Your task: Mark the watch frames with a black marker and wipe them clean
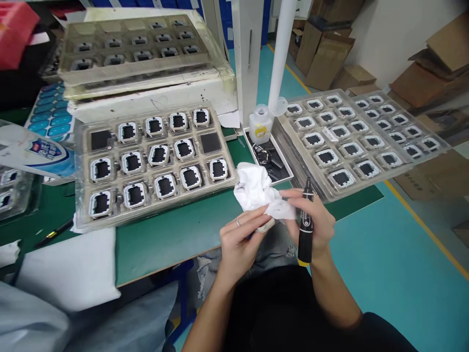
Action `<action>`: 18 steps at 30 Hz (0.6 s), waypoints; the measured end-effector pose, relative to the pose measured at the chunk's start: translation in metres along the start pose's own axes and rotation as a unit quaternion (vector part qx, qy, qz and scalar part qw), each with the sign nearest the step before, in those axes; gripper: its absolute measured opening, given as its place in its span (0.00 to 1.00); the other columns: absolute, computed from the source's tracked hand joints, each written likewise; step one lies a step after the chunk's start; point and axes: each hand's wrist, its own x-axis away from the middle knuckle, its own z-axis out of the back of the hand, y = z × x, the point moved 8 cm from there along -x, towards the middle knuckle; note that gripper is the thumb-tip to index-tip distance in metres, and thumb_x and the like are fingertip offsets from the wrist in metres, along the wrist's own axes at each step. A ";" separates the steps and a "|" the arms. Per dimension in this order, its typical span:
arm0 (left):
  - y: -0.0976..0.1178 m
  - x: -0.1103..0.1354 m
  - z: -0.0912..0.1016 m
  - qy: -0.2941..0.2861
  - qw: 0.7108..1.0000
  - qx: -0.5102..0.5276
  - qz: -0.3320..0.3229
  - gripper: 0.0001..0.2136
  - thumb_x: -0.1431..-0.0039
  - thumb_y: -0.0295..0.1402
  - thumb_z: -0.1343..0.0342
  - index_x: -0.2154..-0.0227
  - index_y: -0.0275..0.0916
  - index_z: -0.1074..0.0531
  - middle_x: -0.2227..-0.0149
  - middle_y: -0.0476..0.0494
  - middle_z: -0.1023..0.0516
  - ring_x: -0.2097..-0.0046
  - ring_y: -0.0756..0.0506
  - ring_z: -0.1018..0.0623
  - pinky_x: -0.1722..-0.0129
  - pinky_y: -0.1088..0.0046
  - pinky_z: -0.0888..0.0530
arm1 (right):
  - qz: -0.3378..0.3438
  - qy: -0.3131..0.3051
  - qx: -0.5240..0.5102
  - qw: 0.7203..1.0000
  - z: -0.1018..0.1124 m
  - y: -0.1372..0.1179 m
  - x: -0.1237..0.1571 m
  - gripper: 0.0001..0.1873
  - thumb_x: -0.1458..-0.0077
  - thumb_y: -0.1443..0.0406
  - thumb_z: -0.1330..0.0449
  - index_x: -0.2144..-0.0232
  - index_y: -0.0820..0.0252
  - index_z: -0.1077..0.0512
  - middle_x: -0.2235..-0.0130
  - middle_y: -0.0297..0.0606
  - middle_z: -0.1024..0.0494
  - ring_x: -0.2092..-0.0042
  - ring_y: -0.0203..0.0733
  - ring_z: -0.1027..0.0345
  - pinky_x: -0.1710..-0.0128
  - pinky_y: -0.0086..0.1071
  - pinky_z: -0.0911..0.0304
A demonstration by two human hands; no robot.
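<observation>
My left hand (pixel 240 239) is closed around a small pale part, pinched under a crumpled white cloth (pixel 256 188); a ring shows on one finger. My right hand (pixel 315 220) presses the cloth against that part and also grips a black marker (pixel 305 225), held upright between the fingers. Both hands hover just off the front edge of the green table (pixel 164 239). A clear tray of white-framed square parts (pixel 154 161) lies to the left of my hands. A second such tray (pixel 351 142) lies to the right on a stack.
A small white bottle with a yellow label (pixel 260 124) stands beside a white post (pixel 282 54). A shallow white box (pixel 271 159) holds dark pieces. More trays sit stacked at the back (pixel 135 49). Cardboard boxes (pixel 330 54) line the far right; a white sheet (pixel 69 269) hangs off the table.
</observation>
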 end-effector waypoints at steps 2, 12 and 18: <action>0.000 0.001 -0.001 -0.008 1.000 -0.004 -0.014 0.11 0.32 0.24 0.31 0.51 0.44 0.10 0.48 0.39 0.09 0.51 0.39 0.08 0.47 0.63 0.11 | -0.027 -0.012 -0.027 0.999 -0.004 0.004 0.001 0.25 0.39 0.74 0.29 0.42 0.49 0.22 0.47 0.43 0.10 0.49 0.54 0.13 0.47 0.54 0.15; 0.009 0.000 -0.008 -0.063 0.996 0.010 -0.067 0.15 0.31 0.22 0.32 0.47 0.44 0.12 0.44 0.37 0.10 0.48 0.41 0.09 0.45 0.65 0.12 | -0.180 0.074 -0.185 0.963 -0.019 0.014 0.003 0.09 0.29 0.68 0.36 0.54 0.49 0.33 0.55 0.38 0.08 0.53 0.49 0.10 0.54 0.45 0.15; 0.006 0.000 -0.009 -0.079 0.995 0.027 -0.058 0.16 0.31 0.20 0.33 0.45 0.42 0.13 0.43 0.36 0.11 0.45 0.41 0.10 0.42 0.66 0.14 | -0.272 0.057 -0.330 0.902 -0.039 0.022 0.005 0.15 0.29 0.67 0.35 0.56 0.48 0.39 0.59 0.31 0.09 0.60 0.45 0.12 0.59 0.40 0.18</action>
